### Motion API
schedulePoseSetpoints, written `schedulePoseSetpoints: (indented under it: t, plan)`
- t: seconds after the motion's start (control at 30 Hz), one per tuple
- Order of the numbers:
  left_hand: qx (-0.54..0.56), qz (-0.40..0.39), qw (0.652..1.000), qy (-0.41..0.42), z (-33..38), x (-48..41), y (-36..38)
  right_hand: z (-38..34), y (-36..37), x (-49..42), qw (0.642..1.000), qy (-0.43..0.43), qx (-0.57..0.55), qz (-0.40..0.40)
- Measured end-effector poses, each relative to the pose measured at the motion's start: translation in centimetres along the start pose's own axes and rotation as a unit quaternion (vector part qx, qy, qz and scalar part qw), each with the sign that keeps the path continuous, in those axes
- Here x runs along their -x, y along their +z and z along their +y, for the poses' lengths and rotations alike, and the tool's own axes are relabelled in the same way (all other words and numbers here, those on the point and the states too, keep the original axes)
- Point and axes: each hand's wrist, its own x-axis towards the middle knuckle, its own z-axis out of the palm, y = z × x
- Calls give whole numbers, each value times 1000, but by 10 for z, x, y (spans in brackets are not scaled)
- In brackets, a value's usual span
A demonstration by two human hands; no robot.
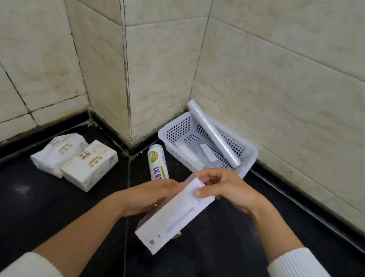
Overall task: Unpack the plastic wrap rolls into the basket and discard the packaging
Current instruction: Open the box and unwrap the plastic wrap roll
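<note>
Home kitchen corner: tiled walls (291,83), black countertop (12,207).

Stained cream tiled walls (280,81) meet a glossy black floor (24,209) at a corner.

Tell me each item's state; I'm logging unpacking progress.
Long box: closed, held by both hands.
Left hand: grips box side.
Right hand: thumb on end flap.
Bare roll: leaning in basket.
Wrapped roll: lying on counter.
Tissue packs: sealed.
</note>
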Motion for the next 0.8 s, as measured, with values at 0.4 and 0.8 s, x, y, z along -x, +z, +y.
schedulePoseSetpoints:
  t: [0.4, 0.8]
  plan:
    - [-354, 188, 912, 86, 7, -12, 32, 24, -1, 11, 992, 20, -31, 124]
    - [-443, 235, 855, 131, 13, -6, 36, 10, 0, 19, 977, -9, 69, 203]
